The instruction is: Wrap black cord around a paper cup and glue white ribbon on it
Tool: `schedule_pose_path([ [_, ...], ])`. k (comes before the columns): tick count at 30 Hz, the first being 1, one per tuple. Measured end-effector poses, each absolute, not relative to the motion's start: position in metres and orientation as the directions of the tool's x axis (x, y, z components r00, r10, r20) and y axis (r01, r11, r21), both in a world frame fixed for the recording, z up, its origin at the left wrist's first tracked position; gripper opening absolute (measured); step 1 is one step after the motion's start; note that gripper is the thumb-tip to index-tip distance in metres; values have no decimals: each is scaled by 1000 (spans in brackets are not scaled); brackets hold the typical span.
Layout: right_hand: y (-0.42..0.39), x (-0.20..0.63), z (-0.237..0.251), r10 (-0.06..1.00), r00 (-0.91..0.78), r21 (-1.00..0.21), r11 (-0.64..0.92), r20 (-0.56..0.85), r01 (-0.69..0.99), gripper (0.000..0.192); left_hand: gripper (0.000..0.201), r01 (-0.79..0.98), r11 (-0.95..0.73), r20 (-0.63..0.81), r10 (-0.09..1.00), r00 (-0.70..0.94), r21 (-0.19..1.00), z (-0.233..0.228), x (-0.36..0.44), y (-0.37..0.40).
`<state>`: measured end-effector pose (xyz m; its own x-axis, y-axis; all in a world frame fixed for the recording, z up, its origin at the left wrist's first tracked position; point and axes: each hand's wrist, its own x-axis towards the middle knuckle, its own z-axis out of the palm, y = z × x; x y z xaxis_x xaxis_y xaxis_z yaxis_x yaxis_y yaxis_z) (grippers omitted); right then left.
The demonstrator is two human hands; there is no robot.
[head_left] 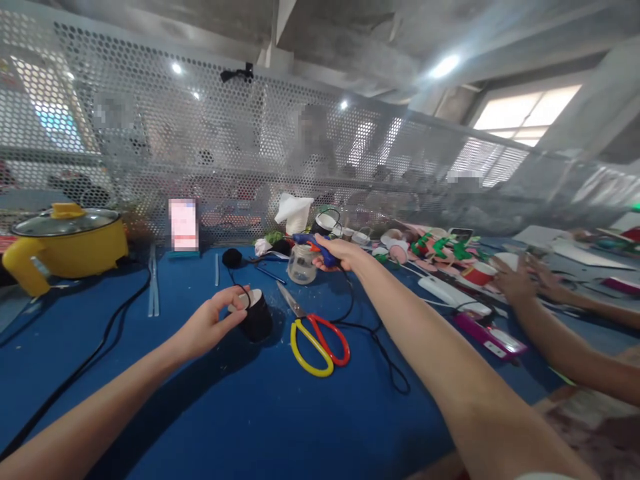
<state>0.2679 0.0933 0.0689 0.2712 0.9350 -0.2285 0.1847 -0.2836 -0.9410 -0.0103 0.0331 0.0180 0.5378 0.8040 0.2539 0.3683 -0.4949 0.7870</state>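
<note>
My left hand [210, 325] pinches the rim of a small black cup with a white inside [256, 315] standing on the blue table [250, 413]; a thin black wire loop rises from the cup. Farther back, my right hand [336, 252] grips a blue glue gun [315, 245], its nozzle over a small glass jar [301, 265]. The gun's black cord [373, 333] trails across the table toward me. Scissors with yellow and red handles [315, 337] lie between the two hands.
A yellow electric pot with a glass lid [65, 245] stands at the far left, with a black cable [100, 337] running forward. A perforated metal screen [200, 153] closes the back. Another person's hands [520, 277] work at the right among paper cups, green pieces and a pink tool [490, 333].
</note>
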Motion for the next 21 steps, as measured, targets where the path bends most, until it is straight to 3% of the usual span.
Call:
schedule_pose_path([
  [4, 86, 276, 73, 939, 313, -902, -254, -143, 349, 43, 19, 357, -498, 257, 799, 544, 791, 19, -10, 33],
  [9, 62, 270, 84, 895, 389, -820, -48, 219, 571, 32, 18, 348, -502, 257, 791, 555, 792, 19, -10, 33],
  [11, 46, 253, 84, 868, 342, -769, 69, 361, 636, 27, 17, 348, -505, 257, 788, 560, 790, 19, -10, 33],
  [13, 34, 228, 77, 851, 114, -629, 282, 513, 725, 28, 15, 342, -511, 260, 781, 567, 788, 18, -10, 32],
  [15, 28, 201, 66, 876, -128, -621, 425, 464, 659, 33, 15, 337, -519, 267, 776, 572, 785, 19, -9, 31],
  [18, 32, 169, 49, 941, -223, -742, 338, 255, 579, 38, 15, 362, -537, 265, 768, 583, 762, 21, -7, 29],
  [21, 39, 156, 41, 954, -258, -807, 272, 154, 524, 36, 16, 391, -567, 265, 754, 602, 725, 23, -6, 27],
])
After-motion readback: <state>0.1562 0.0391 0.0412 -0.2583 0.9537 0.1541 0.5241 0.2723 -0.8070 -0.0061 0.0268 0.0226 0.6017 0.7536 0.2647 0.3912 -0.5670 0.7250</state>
